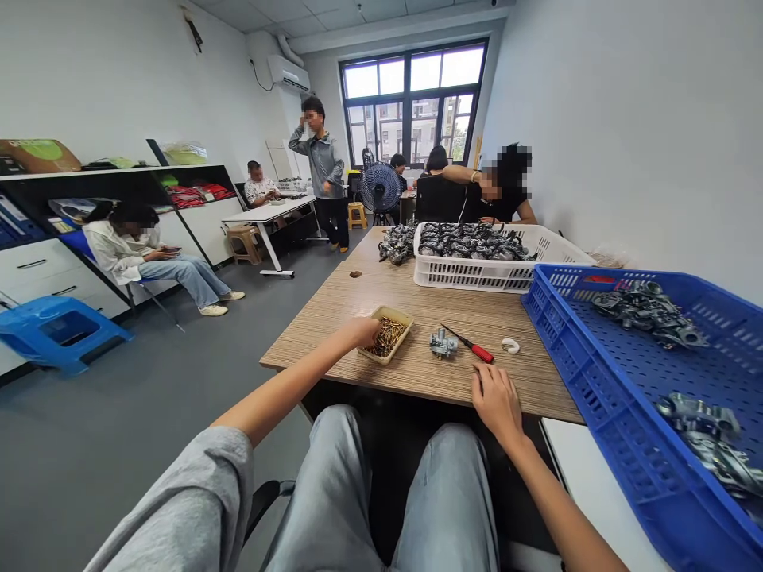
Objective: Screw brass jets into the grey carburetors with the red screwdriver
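My left hand (368, 332) reaches into a small cream tray (408, 319) of small brass pieces (390, 334). Its fingers are curled together at the heap, and whatever lies between them is hidden. Lying over the table's front edge is my right hand (498, 397), fingers stretched out and holding nothing. Just beyond it is a screwdriver (480, 352) with a red handle and dark shaft. A single silver metal carburetor (443, 343) sits between the tray and the screwdriver. To the screwdriver's right lies a white curved piece (511, 345).
A white basket (453, 274) full of carburetors stands at the back, with more carburetors (398, 242) beside it. On the right, a blue crate (596, 381) holds further carburetors. Several people sit or stand around the room, near a fan (381, 188).
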Action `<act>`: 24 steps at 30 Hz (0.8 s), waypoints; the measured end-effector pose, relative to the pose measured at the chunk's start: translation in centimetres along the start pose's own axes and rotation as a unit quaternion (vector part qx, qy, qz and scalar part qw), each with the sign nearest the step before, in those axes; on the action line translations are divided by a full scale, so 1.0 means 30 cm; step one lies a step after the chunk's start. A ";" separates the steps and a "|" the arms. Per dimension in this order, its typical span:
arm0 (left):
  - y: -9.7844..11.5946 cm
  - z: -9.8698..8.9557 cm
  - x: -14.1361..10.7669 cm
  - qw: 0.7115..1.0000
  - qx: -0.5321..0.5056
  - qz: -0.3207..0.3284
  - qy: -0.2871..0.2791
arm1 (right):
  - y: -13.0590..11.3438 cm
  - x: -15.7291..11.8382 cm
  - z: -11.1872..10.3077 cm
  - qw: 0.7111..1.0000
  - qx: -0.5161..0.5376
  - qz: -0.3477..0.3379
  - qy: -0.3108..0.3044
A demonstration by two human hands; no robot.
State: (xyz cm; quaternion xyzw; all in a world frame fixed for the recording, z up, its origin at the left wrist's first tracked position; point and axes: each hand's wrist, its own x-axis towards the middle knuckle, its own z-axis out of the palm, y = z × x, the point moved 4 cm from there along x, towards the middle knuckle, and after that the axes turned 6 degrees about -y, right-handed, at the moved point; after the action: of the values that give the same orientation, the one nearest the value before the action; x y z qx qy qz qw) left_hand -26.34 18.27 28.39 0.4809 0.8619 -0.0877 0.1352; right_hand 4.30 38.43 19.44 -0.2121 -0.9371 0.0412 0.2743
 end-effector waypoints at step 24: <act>0.023 0.016 -0.003 0.995 -0.045 0.086 -0.040 | -0.010 0.002 -0.011 1.000 0.012 0.007 -0.001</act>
State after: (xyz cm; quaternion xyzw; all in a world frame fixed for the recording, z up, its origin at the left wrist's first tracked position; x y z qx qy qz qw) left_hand -25.64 18.41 27.95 0.5426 0.8145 -0.0561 0.1978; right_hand 4.32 38.19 19.81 -0.2158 -0.9353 0.0543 0.2752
